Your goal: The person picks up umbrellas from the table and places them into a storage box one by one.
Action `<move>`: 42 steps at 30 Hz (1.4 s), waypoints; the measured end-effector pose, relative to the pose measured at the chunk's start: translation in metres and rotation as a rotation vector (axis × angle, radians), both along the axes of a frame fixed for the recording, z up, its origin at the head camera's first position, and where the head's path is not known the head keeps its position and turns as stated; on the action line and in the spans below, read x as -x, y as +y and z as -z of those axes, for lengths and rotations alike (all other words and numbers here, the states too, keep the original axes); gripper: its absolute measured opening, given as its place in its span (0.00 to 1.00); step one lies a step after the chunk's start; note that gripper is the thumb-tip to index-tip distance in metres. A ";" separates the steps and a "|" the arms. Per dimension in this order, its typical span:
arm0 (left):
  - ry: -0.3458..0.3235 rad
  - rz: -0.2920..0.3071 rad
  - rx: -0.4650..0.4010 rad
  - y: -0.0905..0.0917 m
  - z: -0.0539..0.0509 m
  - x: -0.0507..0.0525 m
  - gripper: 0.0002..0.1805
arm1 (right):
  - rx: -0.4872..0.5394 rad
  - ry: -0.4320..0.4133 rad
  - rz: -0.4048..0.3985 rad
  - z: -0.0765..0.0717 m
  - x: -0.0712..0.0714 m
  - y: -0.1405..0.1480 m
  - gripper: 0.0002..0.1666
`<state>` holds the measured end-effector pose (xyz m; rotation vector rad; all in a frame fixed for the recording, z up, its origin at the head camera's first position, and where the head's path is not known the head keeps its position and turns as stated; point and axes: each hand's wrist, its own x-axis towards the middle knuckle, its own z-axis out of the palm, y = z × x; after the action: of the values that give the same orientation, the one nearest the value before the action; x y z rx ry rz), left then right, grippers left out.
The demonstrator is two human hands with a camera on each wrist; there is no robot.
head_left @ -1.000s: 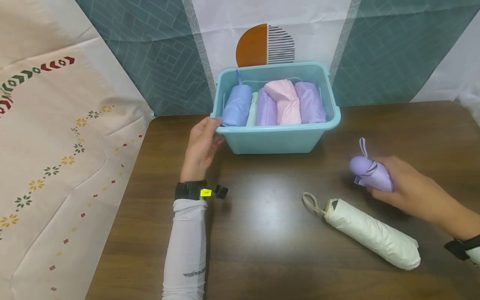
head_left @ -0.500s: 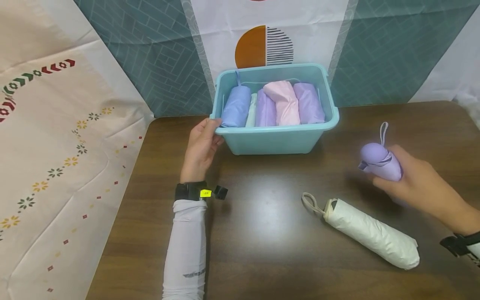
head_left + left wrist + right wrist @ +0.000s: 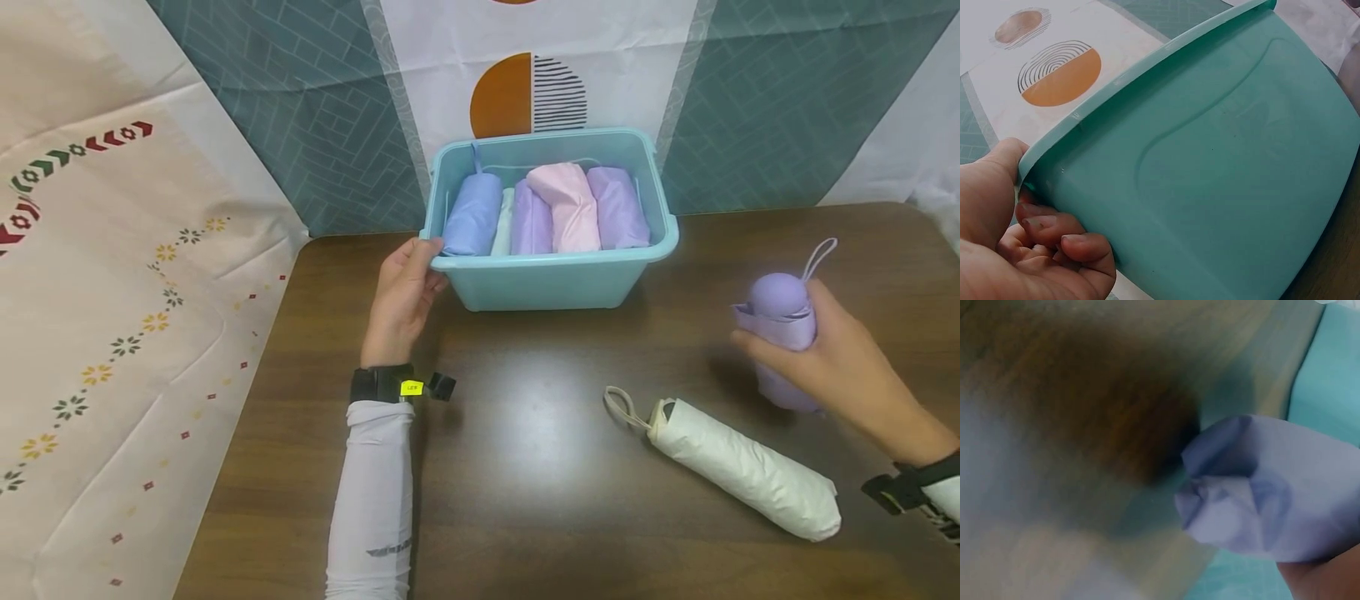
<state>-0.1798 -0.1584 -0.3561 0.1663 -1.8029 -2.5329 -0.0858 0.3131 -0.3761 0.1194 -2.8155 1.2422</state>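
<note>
My left hand [image 3: 401, 300] pinches the front left corner of a light blue plastic bin [image 3: 547, 283], thumb over the rim and fingers curled below it. To the bin's right, my right hand [image 3: 847, 375] grips a folded purple umbrella [image 3: 783, 321], its round knob and wrist loop pointing up and away. In the right wrist view the purple umbrella's cloth end [image 3: 1260, 494] shows, with most of the hand out of frame. A cream folded umbrella [image 3: 742, 467] with a cord loop lies on the table just in front of my right hand.
Inside the bin stand several folded bundles: a blue one [image 3: 474, 212], a mint one [image 3: 504, 223], two purple ones and a pink one [image 3: 570, 204]. The brown wooden table [image 3: 525, 517] ends at the back against a patterned cloth [image 3: 352, 150].
My right hand has turned the purple umbrella, so its knob moved right and up and more of its body shows below the hand. The left hand, bin and cream umbrella stay put.
</note>
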 end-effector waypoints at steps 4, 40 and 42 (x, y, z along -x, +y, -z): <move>0.002 0.002 0.003 0.000 0.000 -0.001 0.15 | 0.017 0.003 0.056 0.005 -0.002 0.001 0.37; -0.011 0.010 0.019 -0.001 0.000 0.000 0.15 | 0.024 0.033 0.054 -0.052 0.035 -0.023 0.27; -0.007 0.009 0.012 -0.001 -0.001 -0.001 0.15 | 0.011 0.033 0.038 -0.058 0.039 -0.028 0.28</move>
<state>-0.1791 -0.1593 -0.3553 0.1676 -1.8251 -2.5309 -0.1248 0.2851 -0.3180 0.0846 -2.7699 1.2356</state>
